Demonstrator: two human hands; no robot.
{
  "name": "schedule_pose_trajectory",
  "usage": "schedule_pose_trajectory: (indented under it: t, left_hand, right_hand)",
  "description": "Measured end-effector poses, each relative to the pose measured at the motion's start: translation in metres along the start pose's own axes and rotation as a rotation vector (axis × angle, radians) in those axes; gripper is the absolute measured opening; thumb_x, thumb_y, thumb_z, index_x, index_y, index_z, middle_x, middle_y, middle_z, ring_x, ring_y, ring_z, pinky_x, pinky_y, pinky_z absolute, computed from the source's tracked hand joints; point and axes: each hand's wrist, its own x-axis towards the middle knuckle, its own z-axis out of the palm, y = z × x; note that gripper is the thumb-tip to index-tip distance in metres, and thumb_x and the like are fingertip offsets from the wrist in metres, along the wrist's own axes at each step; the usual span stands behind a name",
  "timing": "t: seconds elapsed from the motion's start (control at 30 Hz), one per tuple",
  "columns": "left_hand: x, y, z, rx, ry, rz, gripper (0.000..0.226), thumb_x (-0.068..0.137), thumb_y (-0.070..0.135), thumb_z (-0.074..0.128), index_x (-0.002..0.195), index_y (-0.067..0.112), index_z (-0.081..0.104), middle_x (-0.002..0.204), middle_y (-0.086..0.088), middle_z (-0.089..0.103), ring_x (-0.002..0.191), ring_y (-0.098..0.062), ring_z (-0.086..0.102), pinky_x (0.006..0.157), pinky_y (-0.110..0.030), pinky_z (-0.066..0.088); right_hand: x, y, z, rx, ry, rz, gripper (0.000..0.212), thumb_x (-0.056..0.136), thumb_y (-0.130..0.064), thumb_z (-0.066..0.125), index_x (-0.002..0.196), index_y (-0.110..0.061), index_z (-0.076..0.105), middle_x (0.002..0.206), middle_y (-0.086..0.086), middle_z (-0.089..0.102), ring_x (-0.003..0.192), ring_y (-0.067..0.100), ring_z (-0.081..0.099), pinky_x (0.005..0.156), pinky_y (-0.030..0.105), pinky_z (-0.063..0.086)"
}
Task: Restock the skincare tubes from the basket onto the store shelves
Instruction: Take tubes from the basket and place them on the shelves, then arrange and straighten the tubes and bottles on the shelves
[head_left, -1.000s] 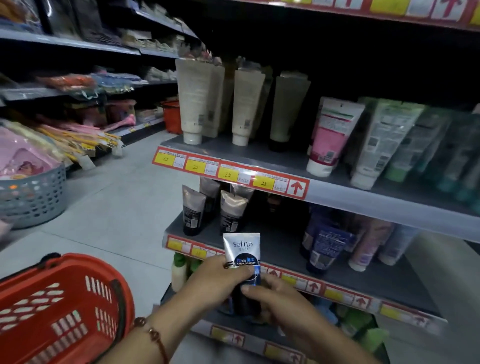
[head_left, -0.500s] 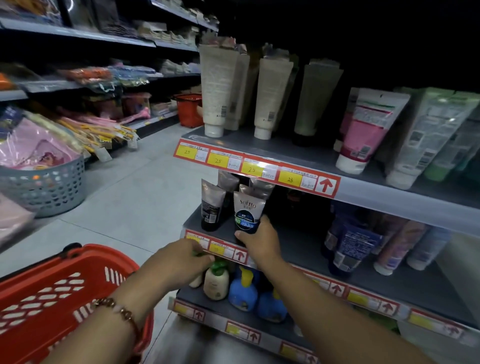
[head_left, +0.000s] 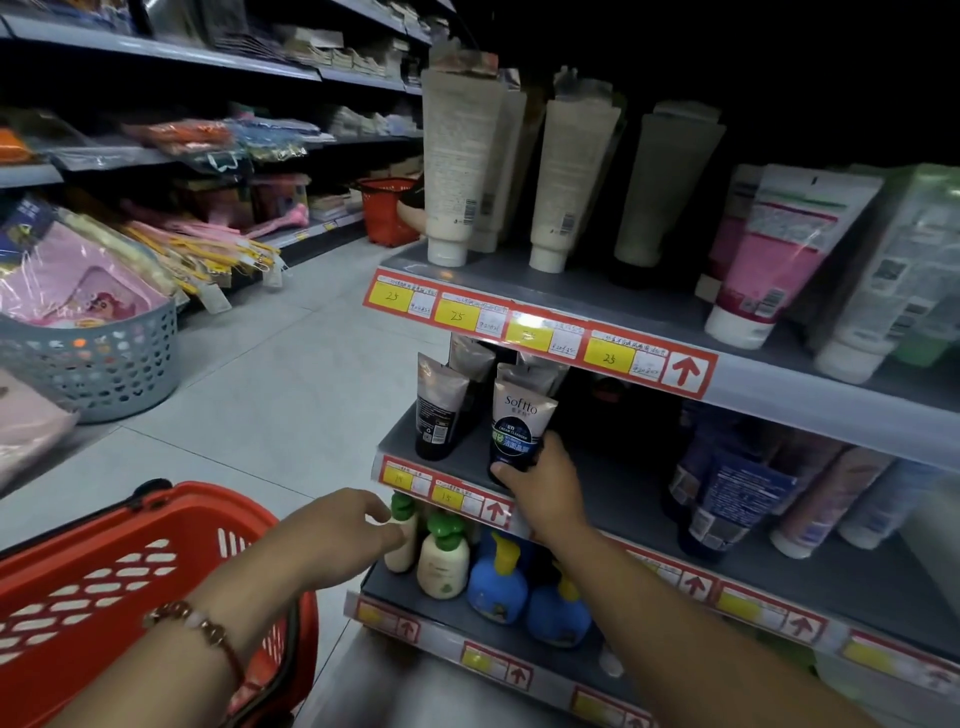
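the right hand (head_left: 545, 488) still grips the tube (head_left: 517, 431), now standing on the middle shelf (head_left: 613, 499); the left hand (head_left: 343, 530), loosely open and empty, has drifted right.

We note a retail shop: tiered shelves (head_left: 779, 384) with yellow price tags (head_left: 457, 314), stocked tubes (head_left: 449, 166), red shopping basket (head_left: 104, 571).

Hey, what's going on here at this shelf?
A person is restocking a store shelf. Their right hand grips a silver and black Softto cleanser tube, standing it at the front of the grey middle shelf beside similar black tubes. The left hand hangs free, holding nothing, above the red plastic shopping basket.
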Motion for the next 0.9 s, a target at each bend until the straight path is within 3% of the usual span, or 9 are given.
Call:
schedule_pose_trajectory:
  t: [0.1,0.2,0.4,0.6,0.67,0.8,0.9]
  left_hand:
    - [0.0,0.009,-0.007,0.002,0.048,0.016,0.048,0.087,0.055,0.059,0.127,0.028,0.06,0.126,0.0,0.063,0.107,-0.016,0.059,0.086,-0.026,0.043]
    - [-0.008,0.025,-0.02,0.017,0.165,0.048,0.045,0.088,0.054,0.057,0.126,0.031,0.059,0.113,0.002,0.065,0.1,-0.016,0.061,0.083,-0.028,0.047]
    - [-0.042,0.059,-0.046,0.221,0.389,0.102,0.049,0.091,0.056,0.049,0.135,0.034,0.051,0.132,0.004,0.061,0.116,-0.018,0.058,0.09,-0.031,0.049]
    - [-0.076,0.105,-0.123,0.304,0.735,0.187,0.041,0.093,0.046,0.05,0.13,0.031,0.057,0.126,0.002,0.065,0.112,-0.022,0.061,0.084,-0.035,0.05]
    - [-0.079,0.122,-0.147,0.365,0.759,0.211,0.042,0.093,0.045,0.049,0.13,0.028,0.057,0.124,-0.002,0.065,0.11,-0.026,0.061,0.082,-0.035,0.051]
    - [-0.056,0.156,-0.18,0.404,0.681,0.182,0.049,0.092,0.052,0.049,0.127,0.017,0.055,0.128,-0.009,0.061,0.105,-0.029,0.06,0.083,-0.037,0.052]
    - [-0.023,0.172,-0.192,0.151,0.654,0.159,0.075,0.086,0.061,0.058,0.142,0.014,0.038,0.134,-0.01,0.057,0.114,-0.032,0.059,0.084,-0.037,0.051]
  right_hand:
    - [-0.012,-0.004,-0.012,0.006,-0.018,0.013,0.064,0.077,-0.025,0.08,0.131,-0.013,0.049,0.117,0.006,0.06,0.101,0.016,0.058,0.079,0.026,0.045]
    - [-0.032,-0.02,-0.039,-0.025,-0.018,0.007,0.078,0.08,-0.031,0.077,0.145,-0.013,0.037,0.133,0.008,0.05,0.116,0.02,0.052,0.09,0.027,0.044]
    - [-0.087,-0.087,-0.129,-0.415,-0.22,-0.301,0.052,0.092,-0.038,0.059,0.141,-0.027,0.047,0.146,-0.009,0.044,0.128,0.008,0.044,0.099,0.017,0.034]
    - [-0.094,-0.174,-0.188,-0.57,-0.173,-0.503,0.062,0.095,-0.044,0.053,0.151,-0.027,0.032,0.158,-0.009,0.027,0.144,0.011,0.027,0.114,0.027,0.025]
    - [-0.079,-0.2,-0.193,-0.556,-0.155,-0.505,0.065,0.094,-0.045,0.053,0.152,-0.024,0.032,0.158,-0.005,0.029,0.144,0.013,0.029,0.114,0.028,0.026]
    - [-0.04,-0.242,-0.178,-0.51,-0.161,-0.434,0.061,0.094,-0.046,0.055,0.145,-0.016,0.043,0.141,0.005,0.053,0.121,0.024,0.054,0.1,0.034,0.046]
    - [-0.013,-0.258,-0.154,-0.54,-0.183,-0.406,0.056,0.092,-0.045,0.057,0.139,-0.014,0.048,0.132,0.008,0.059,0.113,0.026,0.058,0.093,0.037,0.051]
